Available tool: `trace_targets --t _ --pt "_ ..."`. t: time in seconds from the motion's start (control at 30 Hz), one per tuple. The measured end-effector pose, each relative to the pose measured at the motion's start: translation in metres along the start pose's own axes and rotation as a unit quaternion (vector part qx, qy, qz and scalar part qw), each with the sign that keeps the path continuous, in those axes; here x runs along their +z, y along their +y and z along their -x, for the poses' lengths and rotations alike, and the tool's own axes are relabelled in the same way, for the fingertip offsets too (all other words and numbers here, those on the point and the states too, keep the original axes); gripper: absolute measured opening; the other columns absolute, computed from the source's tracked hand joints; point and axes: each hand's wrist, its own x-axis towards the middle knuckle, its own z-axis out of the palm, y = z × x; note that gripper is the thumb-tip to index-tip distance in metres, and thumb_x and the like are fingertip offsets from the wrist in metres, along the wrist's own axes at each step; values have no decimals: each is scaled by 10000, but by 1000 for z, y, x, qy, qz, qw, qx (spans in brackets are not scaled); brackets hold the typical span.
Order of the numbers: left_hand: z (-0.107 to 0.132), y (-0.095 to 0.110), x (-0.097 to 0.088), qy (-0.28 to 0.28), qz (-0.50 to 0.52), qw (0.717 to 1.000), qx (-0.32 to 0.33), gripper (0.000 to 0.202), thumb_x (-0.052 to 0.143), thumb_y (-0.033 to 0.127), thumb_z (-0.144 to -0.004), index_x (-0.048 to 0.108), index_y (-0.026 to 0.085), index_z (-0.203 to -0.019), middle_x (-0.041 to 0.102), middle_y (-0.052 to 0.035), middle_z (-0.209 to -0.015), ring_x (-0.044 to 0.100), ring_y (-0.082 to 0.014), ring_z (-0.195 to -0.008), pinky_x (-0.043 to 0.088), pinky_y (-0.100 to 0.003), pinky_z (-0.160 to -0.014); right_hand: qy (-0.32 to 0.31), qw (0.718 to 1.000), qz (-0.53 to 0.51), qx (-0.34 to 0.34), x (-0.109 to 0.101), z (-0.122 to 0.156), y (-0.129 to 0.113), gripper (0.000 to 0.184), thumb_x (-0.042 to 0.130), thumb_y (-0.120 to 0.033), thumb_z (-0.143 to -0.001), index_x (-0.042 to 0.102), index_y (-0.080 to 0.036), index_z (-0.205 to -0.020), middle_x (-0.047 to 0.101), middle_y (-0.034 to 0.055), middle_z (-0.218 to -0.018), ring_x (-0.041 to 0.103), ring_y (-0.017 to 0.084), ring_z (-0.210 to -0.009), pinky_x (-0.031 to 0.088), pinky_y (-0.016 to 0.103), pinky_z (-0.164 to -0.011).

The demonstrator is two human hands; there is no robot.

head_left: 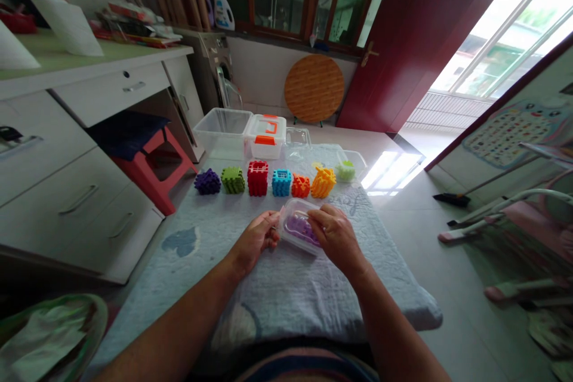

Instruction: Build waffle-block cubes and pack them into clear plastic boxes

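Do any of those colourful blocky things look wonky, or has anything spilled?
A little wonky, yes: the yellow stack, right of the orange one, looks lopsided, with bits poking out near its top, while the red stack looks squarer. I see nothing spilled.

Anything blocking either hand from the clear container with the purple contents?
Nothing visible. The left hand is at the left edge of the clear container, the right hand over its right side; the coloured pieces stand beyond it.
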Motion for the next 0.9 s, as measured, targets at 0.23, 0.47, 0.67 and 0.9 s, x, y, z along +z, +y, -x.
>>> trace_targets --t 0.23,0.47,0.67,0.9 --pt "-9 0 4 18 -19 1000 13 375 722 378 -752 621 150 -1032 612 -4 -853 510 -59 -598 429 -169 -539 2 1000 1 19 -2 1 8 212 513 -251 -953 697 -220 -853 559 2 -750 532 139 -753 348 264 -745" --pt "-15 2 7 -1 6 1000 4 434 754 329 -745 641 126 -1112 668 -47 -891 595 -99 -659 462 -196 -567 19 999 1 28 9 -1 10 210 501 -253 -949 708 -220 -953 571 17 -785 540 159 -800 385 290 -788" --pt "-15 0 6 -8 33 999 -5 449 771 277 -707 640 111 -1103 684 -52 -860 617 -118 -660 485 -221 -584 106 991 -60 62 5 17 22 459 624 -368 -847 565 -182 -1262 554 124 -1192 498 261 -1125 421 431 -975" --pt "0 -1 0 39 -16 999 29 413 736 345 -729 612 142 -1067 647 -17 -840 589 -115 -675 462 -216 -596 -35 959 -167 228 4 39 33 670 522 -497 -886 383 -87 -1398 618 10 -715 608 203 -708 488 366 -736"
